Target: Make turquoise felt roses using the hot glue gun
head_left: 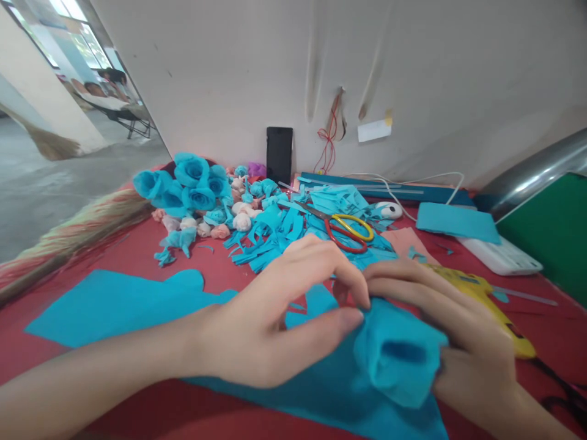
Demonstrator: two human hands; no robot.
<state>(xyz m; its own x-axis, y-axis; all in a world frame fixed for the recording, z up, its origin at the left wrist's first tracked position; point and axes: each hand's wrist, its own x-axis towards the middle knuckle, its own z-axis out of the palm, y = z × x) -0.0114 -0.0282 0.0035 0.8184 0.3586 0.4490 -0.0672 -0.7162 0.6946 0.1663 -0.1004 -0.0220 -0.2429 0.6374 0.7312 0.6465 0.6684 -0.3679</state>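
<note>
A blue crepe-paper flower [401, 360] with a hollow middle is held between both hands, low and right of centre. The thumb and forefinger of my left hand [284, 318] pinch the edge of its paper. My right hand [468, 330] wraps round the flower's far and right side, its fingertips meeting the left ones at the top. Beneath the hands lies blue crepe paper [114, 305], spread across the red table [220, 412]. Part of the flower's base is hidden by my right hand.
Finished blue flowers [190, 183] and small pink buds [220, 231] sit at back left. Scissors [346, 229] lie on blue paper strips [275, 238]. A yellow glue gun [490, 299] rests right, near a white device [502, 255]. A phone [279, 153] leans on the wall.
</note>
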